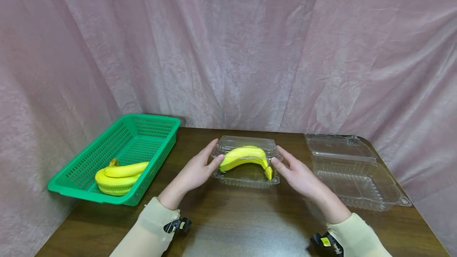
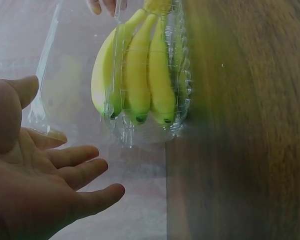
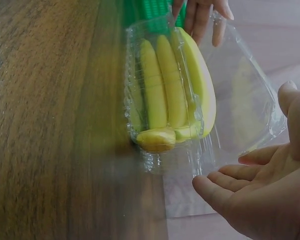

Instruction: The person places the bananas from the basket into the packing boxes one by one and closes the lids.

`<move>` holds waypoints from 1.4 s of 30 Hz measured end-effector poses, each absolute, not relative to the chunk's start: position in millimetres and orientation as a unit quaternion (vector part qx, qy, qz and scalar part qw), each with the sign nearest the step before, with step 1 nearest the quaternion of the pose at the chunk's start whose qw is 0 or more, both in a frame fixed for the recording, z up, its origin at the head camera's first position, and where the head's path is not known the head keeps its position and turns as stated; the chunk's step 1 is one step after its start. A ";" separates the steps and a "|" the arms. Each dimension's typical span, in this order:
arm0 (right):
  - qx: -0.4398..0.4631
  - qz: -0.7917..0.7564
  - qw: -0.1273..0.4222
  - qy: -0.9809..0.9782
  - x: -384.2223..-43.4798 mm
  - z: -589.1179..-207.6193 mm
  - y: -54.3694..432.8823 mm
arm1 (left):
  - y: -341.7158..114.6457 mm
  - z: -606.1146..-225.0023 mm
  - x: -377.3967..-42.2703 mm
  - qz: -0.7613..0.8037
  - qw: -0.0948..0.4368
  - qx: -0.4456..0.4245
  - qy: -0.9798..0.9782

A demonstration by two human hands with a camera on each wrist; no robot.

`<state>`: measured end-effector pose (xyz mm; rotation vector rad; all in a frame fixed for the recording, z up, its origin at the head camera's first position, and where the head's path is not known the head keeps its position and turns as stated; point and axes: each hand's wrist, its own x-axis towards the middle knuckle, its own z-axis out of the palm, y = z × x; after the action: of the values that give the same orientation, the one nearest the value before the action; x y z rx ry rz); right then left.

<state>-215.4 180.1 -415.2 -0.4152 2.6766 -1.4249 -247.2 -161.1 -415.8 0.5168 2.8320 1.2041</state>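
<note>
In the head view, a clear plastic clamshell container (image 1: 245,183) stands on the table with a bunch of yellow bananas (image 1: 244,155) in its base. Its hinged lid (image 1: 246,142) is partly raised. My left hand (image 1: 195,169) holds the lid's left edge between thumb and index finger. At the opposite edge, my right hand (image 1: 299,177) holds the lid the same way. Both wrist views show the other fingers extended below the lid, apart from the bananas (image 2: 138,75). The banana stem (image 3: 157,139) points to the right side of the container.
On the left, a green plastic basket (image 1: 145,177) holds another bunch of bananas (image 1: 119,175). A second clear clamshell container (image 1: 350,181) lies open on the right of the brown wooden table (image 1: 232,221). A pink curtain (image 1: 228,50) hangs behind the table.
</note>
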 end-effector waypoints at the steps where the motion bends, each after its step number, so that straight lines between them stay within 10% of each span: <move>1: -0.135 -0.466 0.041 0.873 -215.8 -415.9 180.2 | -161.4 -416.3 -247.7 0.384 0.010 0.166 0.908; 42: -0.130 -0.440 0.058 0.886 -216.3 -431.9 177.0 | -163.5 -425.9 -248.1 0.358 0.039 0.205 0.910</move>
<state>-216.3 177.0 -431.9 -0.3949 2.6855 -1.3346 -248.1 -163.5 -425.9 0.6286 2.7907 1.0967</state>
